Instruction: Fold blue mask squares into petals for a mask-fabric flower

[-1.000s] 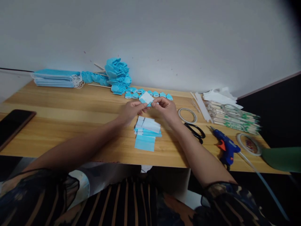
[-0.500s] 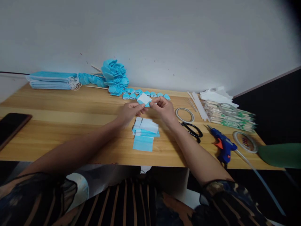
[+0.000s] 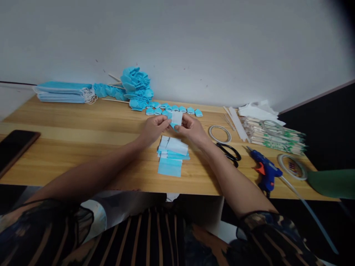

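Note:
Between both hands is a small blue-and-white fabric square (image 3: pixel 176 118), its white side facing me and blue folds showing at the left and bottom. My left hand (image 3: pixel 154 128) pinches its left edge; my right hand (image 3: pixel 193 129) grips the right side, with the thumb at the lower edge. Just below the hands lies a stack of cut blue and white fabric pieces (image 3: pixel 173 149). Behind them, small folded blue petals (image 3: pixel 190 110) stand in rows; the held piece hides part of the front row.
Face masks (image 3: pixel 65 92) and blue fabric flowers (image 3: pixel 135 87) on sticks lie at the back left, a phone (image 3: pixel 18 149) at the left. To the right are a tape roll (image 3: pixel 220 134), black-handled scissors (image 3: pixel 230 153), a blue glue gun (image 3: pixel 264 170) and bagged sticks (image 3: pixel 277 136).
The fabric square has turned from a diamond position to nearly upright and moved slightly right. Both hands have shifted their grip on it. The view has moved a little.

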`<action>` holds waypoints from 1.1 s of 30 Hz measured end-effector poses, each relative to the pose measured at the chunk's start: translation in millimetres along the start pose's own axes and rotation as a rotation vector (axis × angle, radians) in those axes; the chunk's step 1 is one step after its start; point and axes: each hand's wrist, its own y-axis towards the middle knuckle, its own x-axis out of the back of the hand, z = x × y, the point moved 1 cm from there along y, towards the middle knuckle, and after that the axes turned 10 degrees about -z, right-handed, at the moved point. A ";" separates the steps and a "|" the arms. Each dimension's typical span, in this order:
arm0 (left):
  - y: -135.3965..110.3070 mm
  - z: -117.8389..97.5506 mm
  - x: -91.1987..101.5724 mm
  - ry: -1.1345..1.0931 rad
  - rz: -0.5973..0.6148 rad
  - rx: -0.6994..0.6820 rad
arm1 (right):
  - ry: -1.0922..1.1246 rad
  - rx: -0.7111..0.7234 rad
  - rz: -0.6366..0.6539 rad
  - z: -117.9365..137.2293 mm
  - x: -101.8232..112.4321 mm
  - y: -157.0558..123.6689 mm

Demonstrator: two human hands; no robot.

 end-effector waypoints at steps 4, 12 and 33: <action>-2.7 -2.9 -1.7 -0.058 0.003 -0.034 | 0.126 -0.064 -0.013 4.4 -3.0 -1.6; -5.4 -1.7 -2.8 -0.093 0.043 0.019 | 0.219 -0.098 -0.017 6.4 -4.7 -2.7; -5.0 2.0 -3.5 -0.073 0.090 0.102 | 0.111 -0.086 -0.229 5.3 6.9 1.4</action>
